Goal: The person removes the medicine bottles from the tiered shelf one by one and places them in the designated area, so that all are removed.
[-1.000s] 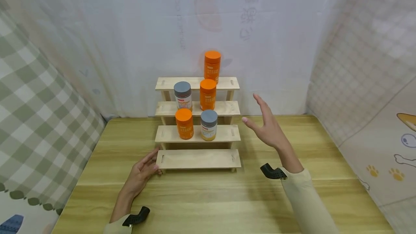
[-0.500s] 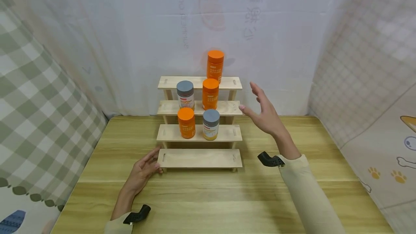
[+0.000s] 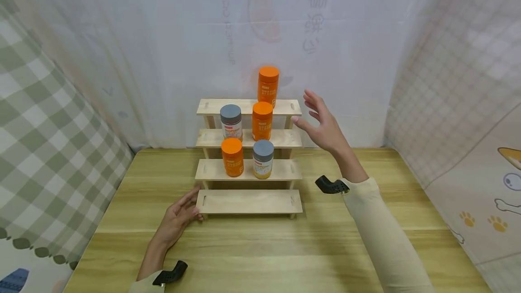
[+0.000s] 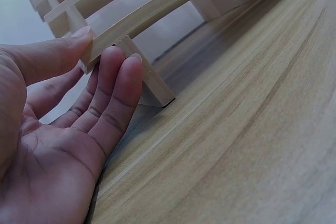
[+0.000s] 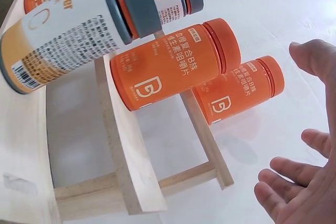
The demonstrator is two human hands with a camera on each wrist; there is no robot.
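A wooden stepped display rack [image 3: 250,201] stands on the table and bears several supplement bottles. On its top step is an orange bottle [image 3: 267,87], upright on the right. The step below holds a grey-capped bottle [image 3: 231,123] and another orange bottle [image 3: 262,122]. On the third step are an orange bottle [image 3: 232,157] and a grey-capped bottle [image 3: 262,159]. My left hand [image 4: 63,129] grips the lowest board's left end, thumb above and fingers beneath. My right hand [image 3: 323,128], fingers apart, hovers right of the top step, touching nothing; the top orange bottle [image 5: 241,87] is nearest.
The wood-grain table [image 3: 252,257] extends around the rack. A pale curtain [image 3: 163,58] hangs right behind it. Checked cloth [image 3: 61,125] closes off the left, and a patterned sheet [image 3: 460,171] the right.
My right hand has moved up and left, from beside the middle steps to beside the top one. The left hand keeps its hold, and the bottles have not moved on the rack.
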